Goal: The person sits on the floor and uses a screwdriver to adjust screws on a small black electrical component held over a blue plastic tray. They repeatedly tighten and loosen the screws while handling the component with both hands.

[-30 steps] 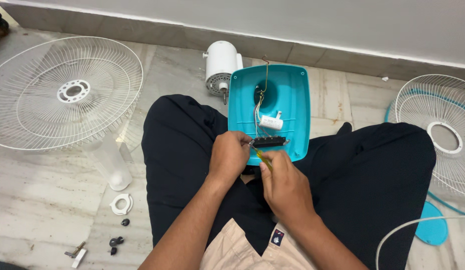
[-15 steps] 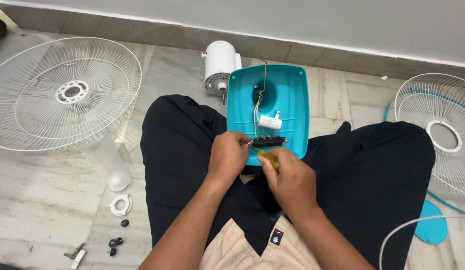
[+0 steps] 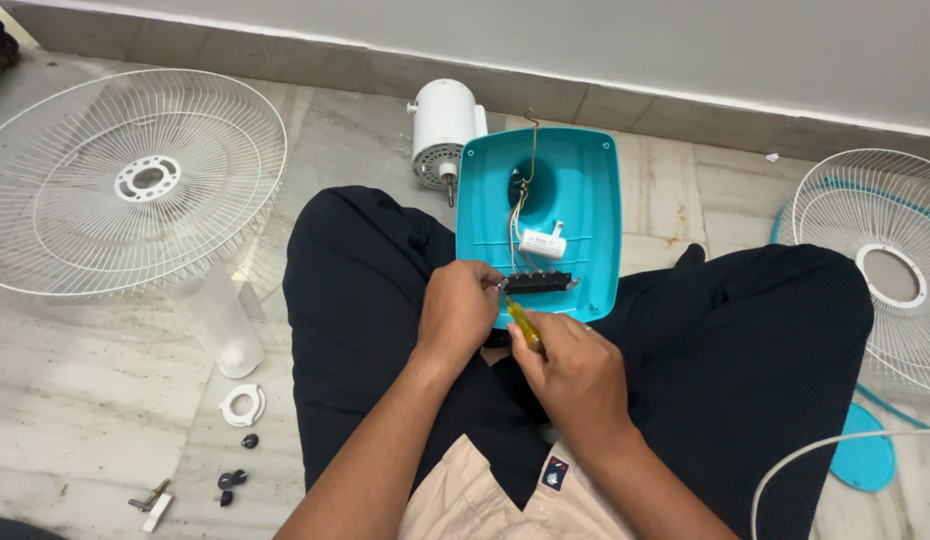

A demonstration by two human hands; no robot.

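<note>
A teal fan base cover [image 3: 585,190] lies upside down across my lap, with wires, a small white capacitor [image 3: 541,243] and a black switch block [image 3: 537,283] inside it. My left hand [image 3: 457,310] pinches the left end of the switch block at the cover's near edge. My right hand [image 3: 575,375] grips a yellow-handled screwdriver [image 3: 523,322], its tip pointing up-left at that same end of the block. Both hands sit close together above my black trousers.
A white fan motor [image 3: 443,125] lies on the floor behind the cover. White wire grilles rest at the left [image 3: 125,180] and at the right [image 3: 885,270]. A clear fan blade [image 3: 220,320], a white ring [image 3: 242,405], dark screws [image 3: 230,480] and a teal blade [image 3: 865,460] lie on the tiles.
My right hand has shifted slightly lower and to the right, so the yellow screwdriver handle now shows clearly. The left hand stays on the switch block.
</note>
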